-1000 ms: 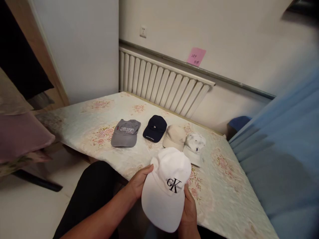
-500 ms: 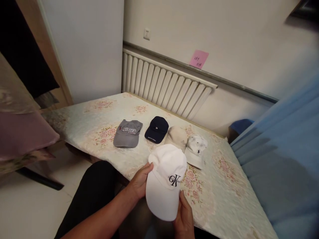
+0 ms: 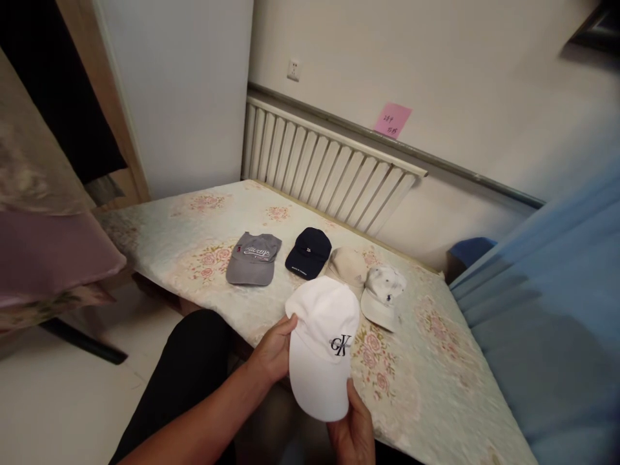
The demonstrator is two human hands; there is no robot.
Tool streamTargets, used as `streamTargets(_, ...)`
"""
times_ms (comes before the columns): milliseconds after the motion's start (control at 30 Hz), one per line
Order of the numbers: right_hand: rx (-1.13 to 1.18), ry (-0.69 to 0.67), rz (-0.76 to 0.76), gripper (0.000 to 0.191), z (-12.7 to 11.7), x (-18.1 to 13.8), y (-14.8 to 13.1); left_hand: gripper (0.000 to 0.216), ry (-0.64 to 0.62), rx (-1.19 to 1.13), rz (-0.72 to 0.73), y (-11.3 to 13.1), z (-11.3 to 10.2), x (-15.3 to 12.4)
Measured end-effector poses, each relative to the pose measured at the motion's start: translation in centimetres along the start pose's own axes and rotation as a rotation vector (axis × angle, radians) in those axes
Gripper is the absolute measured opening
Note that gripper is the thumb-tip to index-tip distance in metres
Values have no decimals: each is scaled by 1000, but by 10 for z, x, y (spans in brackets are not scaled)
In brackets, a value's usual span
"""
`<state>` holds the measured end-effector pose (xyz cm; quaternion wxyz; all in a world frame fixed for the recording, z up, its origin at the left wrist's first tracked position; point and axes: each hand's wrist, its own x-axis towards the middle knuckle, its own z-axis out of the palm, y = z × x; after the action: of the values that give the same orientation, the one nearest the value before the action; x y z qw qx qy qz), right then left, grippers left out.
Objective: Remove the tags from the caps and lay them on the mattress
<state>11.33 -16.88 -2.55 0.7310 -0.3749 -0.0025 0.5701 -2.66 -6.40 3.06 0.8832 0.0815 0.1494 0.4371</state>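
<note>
A white baseball cap (image 3: 323, 323) with a dark CK logo is held up over the near edge of the surface, brim toward me. My left hand (image 3: 277, 345) grips its left side, thumb on top and the other fingers hidden beneath. My right hand (image 3: 353, 423) holds the right edge of the brim, fingers underneath. Beyond it lie a grey cap (image 3: 254, 259) with white script, a navy cap (image 3: 309, 252), a beige cap (image 3: 347, 266) partly covered by the held one, and a whitish cap (image 3: 382, 297) with a small dark emblem.
The caps lie on a flowered cloth (image 3: 436, 387) spread over a low surface. A radiator (image 3: 320, 158) runs along the wall behind it. Blue curtain (image 3: 557, 290) hangs at the right. Clothes and a pink cloth (image 3: 58, 258) are at the left; my knee (image 3: 194, 361) is below.
The white cap has turned and tilted slightly in my hands, its brim shifting a little up and right. My view has moved slightly, so the background sits a bit further right.
</note>
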Motion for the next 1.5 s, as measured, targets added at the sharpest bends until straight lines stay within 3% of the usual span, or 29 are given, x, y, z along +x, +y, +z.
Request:
streamTargets(267, -92, -31, -8, 53, -3, -1, 2, 49, 51, -17, -40, 9, 1, -3)
streamTargets(567, -36, -19, -68, 61, 10, -7, 3, 51, -40, 2, -193, -7, -15, -7)
streamTargets(733, -57, -122, -28, 60, 16, -16, -1, 56, -56, 33, -269, -2, -21, -4)
streamTargets(833, -59, -100, -19, 62, 19, -20, -7, 59, -97, 32, -355, 2, -21, -6)
streamTargets(933, -39, -47, 58, 53, 20, -23, -15, 64, -122, 36, -448, 1, -19, -10)
streamTargets(1100, 3, -83, 195, 38, 22, -26, -25, 66, -90, 55, -512, -4, -12, -14)
streamTargets(1500, 129, 52, 161, 26, 33, -31, -42, 67, -89, 49, -583, -11, -23, -8)
